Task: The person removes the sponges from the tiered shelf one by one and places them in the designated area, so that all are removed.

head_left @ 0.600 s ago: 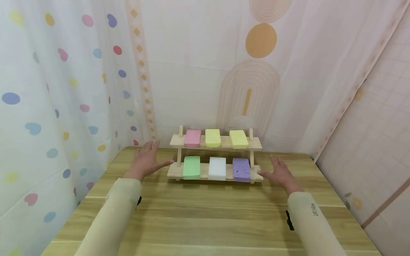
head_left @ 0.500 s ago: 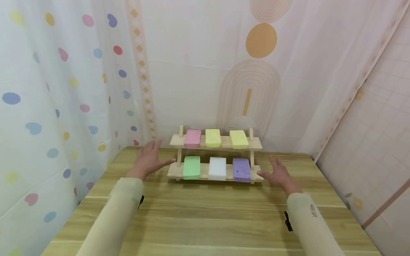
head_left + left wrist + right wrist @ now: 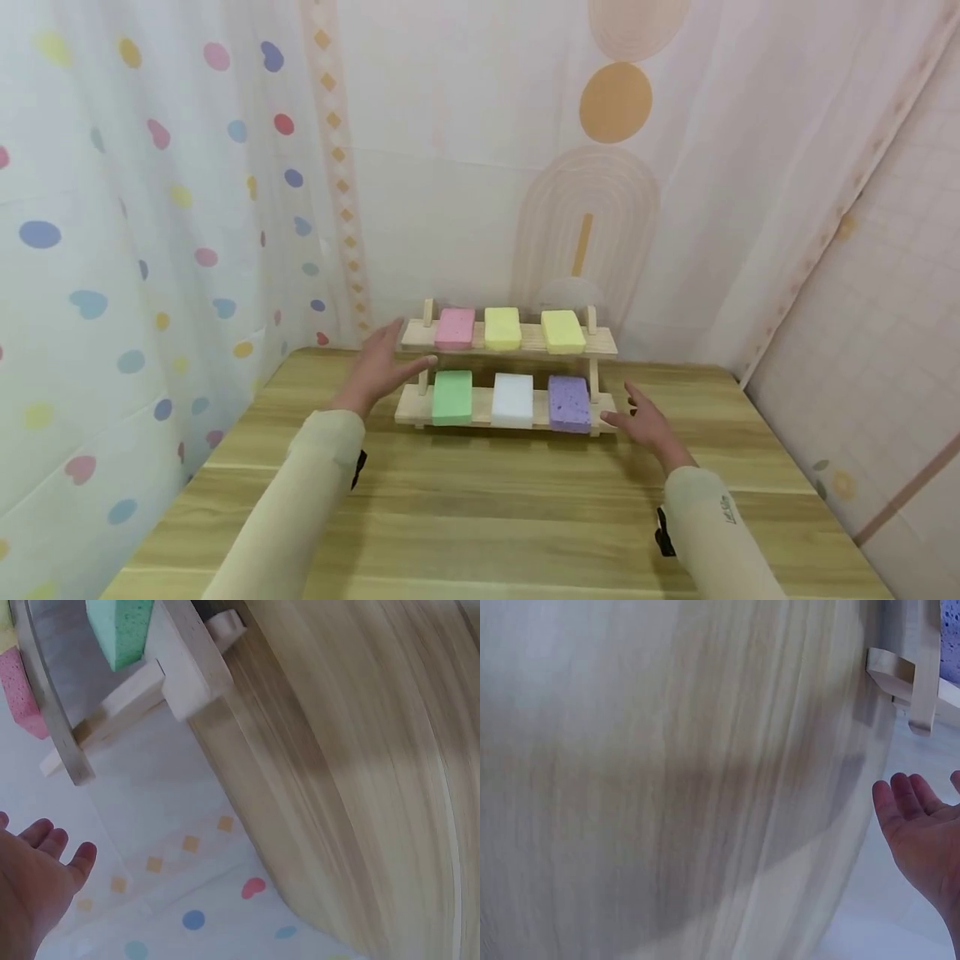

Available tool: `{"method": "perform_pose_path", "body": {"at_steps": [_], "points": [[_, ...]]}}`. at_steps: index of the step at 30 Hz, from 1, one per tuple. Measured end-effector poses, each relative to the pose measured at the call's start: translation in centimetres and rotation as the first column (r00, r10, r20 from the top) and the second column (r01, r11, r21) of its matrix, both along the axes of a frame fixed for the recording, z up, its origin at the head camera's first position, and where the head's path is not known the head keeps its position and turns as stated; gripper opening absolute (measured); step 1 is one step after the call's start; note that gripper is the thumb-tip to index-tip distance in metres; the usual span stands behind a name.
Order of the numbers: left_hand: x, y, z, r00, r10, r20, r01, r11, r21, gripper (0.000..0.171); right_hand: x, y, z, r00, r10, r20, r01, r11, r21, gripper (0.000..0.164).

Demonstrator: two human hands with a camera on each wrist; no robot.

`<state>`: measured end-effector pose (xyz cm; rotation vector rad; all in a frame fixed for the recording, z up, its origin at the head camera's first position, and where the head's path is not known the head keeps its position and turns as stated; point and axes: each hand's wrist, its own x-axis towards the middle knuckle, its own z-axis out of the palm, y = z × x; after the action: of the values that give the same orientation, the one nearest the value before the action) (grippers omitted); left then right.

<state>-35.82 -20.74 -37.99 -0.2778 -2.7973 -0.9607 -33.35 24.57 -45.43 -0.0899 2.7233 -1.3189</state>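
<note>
A two-tier wooden rack (image 3: 482, 406) stands at the back of the table. Its upper shelf bears a pink sponge (image 3: 455, 328) and two yellow sponges, one in the middle (image 3: 502, 328) and one at the right (image 3: 562, 332). Below them lie a green sponge (image 3: 452, 397), a white sponge (image 3: 513, 400) and a purple sponge (image 3: 569, 403). My left hand (image 3: 377, 368) reaches to the rack's left end, thumb stretched toward the pink and green sponges, holding nothing. At the right end my right hand (image 3: 647, 422) has its thumb by the lower shelf, fingers extended and nothing held.
The wood-grain table (image 3: 480, 517) spreads in front of the rack. A patterned curtain (image 3: 442, 208) hangs close behind it, with a dotted curtain (image 3: 187, 225) along the left. Another pale curtain (image 3: 892, 333) closes the right side.
My left hand has moved right and slightly up, closer to the rack's left end and the pink sponge. My right hand has shifted slightly left and down. The sponges stay in their places.
</note>
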Motion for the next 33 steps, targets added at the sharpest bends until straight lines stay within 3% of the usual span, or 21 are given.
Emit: {"method": "perform_pose_path", "body": {"at_steps": [7, 14, 25, 33], "points": [[-0.4, 1.8, -0.3, 0.999, -0.005, 0.041, -0.002, 0.987, 0.161, 0.102, 0.0, -0.4, -0.5, 1.0, -0.011, 0.017, 0.012, 0.999, -0.047, 0.082], [-0.6, 3.5, -1.0, 0.996, 0.009, 0.091, -0.036, 0.955, 0.296, 0.102, 0.1, -0.8, -1.4, 1.0, -0.003, 0.016, 0.004, 0.998, -0.055, 0.075], [-1.2, 5.5, -1.0, 0.996, 0.072, 0.047, -0.085, 0.915, 0.393, 0.096, 0.7, -0.4, -0.9, 0.999, -0.003, 0.038, 0.003, 1.0, 0.009, 0.077], [-0.8, 6.3, -1.1, 0.989, 0.129, 0.07, -0.146, 0.854, 0.499, 0.09, 0.8, -0.7, -1.0, 0.998, 0.029, 0.063, -0.031, 0.999, 0.033, 0.078]]}}
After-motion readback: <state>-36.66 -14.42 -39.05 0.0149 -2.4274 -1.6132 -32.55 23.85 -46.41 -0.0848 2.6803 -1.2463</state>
